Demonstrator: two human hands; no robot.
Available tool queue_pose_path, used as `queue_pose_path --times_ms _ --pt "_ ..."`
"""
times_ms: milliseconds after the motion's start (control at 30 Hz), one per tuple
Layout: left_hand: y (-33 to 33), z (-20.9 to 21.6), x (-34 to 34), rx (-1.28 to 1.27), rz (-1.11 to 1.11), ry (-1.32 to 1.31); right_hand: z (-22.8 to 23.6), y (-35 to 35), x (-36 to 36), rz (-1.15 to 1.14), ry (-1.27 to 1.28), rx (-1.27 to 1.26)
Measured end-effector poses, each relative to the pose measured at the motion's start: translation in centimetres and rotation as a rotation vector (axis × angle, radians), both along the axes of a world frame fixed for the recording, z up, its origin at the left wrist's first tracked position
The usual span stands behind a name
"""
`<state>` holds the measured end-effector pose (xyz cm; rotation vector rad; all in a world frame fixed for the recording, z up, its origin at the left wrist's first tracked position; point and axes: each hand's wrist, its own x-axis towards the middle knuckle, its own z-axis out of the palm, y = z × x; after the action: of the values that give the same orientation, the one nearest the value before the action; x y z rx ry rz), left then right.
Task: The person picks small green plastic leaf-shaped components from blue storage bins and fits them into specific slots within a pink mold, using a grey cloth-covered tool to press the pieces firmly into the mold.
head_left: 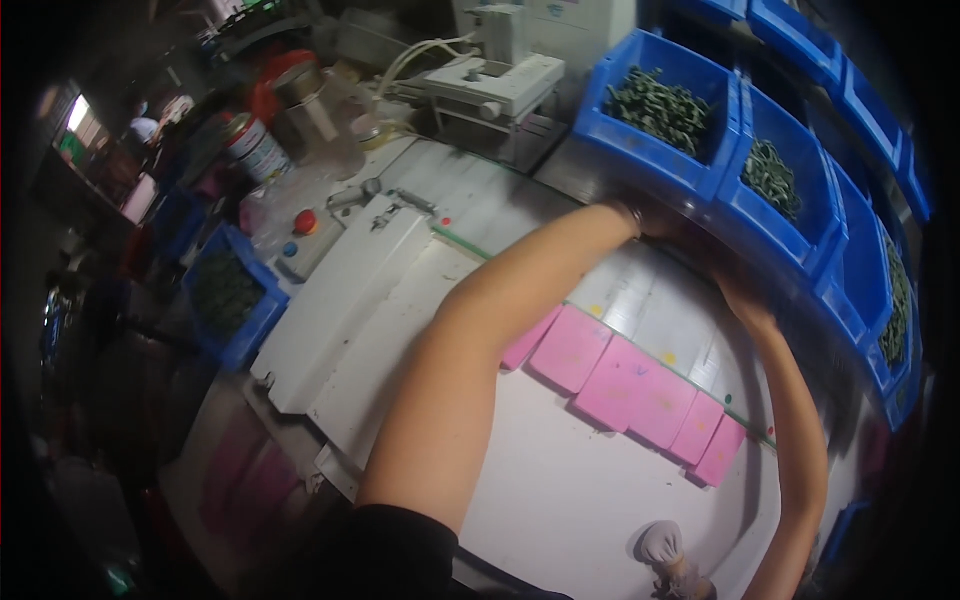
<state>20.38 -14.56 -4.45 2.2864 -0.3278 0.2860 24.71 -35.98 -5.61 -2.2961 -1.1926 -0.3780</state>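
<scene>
Both my arms reach forward over the white work surface (560, 480). My left hand (668, 224), with a band at the wrist, is in the shadow just below the front of the blue bins (690, 190). My right hand (738, 288) is close beside it, under the same bins. The fingers of both hands are dark and blurred, so whatever they touch or hold cannot be made out. Several pink flat pads (632, 385) lie in a row between my arms, along the edge of a pale glass-like strip (640, 325) marked with coloured dots.
Small dark green pieces (660, 110) fill the bins. A white clamp-like machine (495, 85) stands at the back. At left are a white metal cover (345, 300), a red button (305, 221), a can (255, 148) and another blue bin (240, 290). A pale brush-like tool (664, 545) lies in front.
</scene>
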Motion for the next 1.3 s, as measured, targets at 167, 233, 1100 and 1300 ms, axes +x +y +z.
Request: queue_pose_path --times_ms 167,233,1100,1300 --pt "-0.7 -1.9 -5.9 0.319 0.129 -0.096 3.8 -0.8 -6.7 0.194 0.335 -0.019" --pt "-1.0 4.5 -12.2 0.467 0.021 0.326 5.0 -3.3 -10.1 0.287 0.246 -0.035" --pt "8.9 -1.6 -72.8 0.211 1.401 0.451 2.7 -15.7 -14.9 0.327 0.146 -0.451" --pt "12.9 -4.7 -75.0 0.543 1.346 0.830 3.9 -15.0 -16.7 0.292 0.139 -0.518"
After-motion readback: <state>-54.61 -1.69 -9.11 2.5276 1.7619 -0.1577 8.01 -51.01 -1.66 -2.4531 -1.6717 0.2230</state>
